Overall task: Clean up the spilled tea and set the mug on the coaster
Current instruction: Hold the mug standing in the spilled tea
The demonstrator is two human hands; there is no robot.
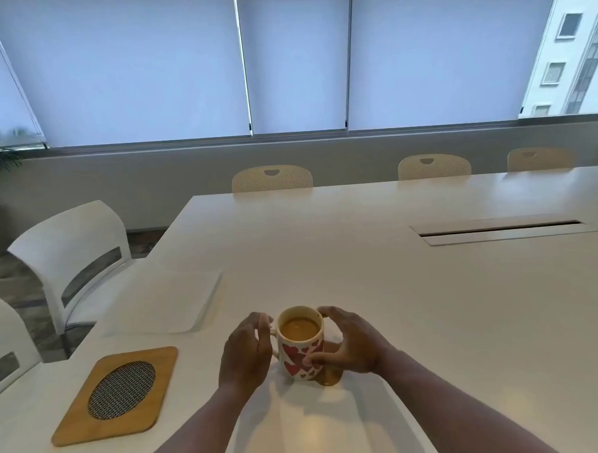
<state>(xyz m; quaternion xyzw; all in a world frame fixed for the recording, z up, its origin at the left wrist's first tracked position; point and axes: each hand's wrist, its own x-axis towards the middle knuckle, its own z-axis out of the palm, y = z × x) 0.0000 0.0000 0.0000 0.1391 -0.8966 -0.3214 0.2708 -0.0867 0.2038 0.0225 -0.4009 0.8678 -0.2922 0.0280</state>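
Between the coaster (pixel 118 395) at the near left and the mug (pixel 301 342) lies bare bench (pixel 360 258), an open lane for a hand. A white sheet (pixel 163 300) lies flat just beyond the coaster. A tea puddle (pixel 331 372) touches the mug's right base. Right and far of the mug the bench stays bare up to a cable slot (pixel 500 229). White chairs (pixel 76 256) crowd the left edge.

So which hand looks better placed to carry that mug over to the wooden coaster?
Probably the left hand. It sits at the handle side of the mug, and the coaster lies further out on that same side. The right hand cups the far side, above the tea puddle.
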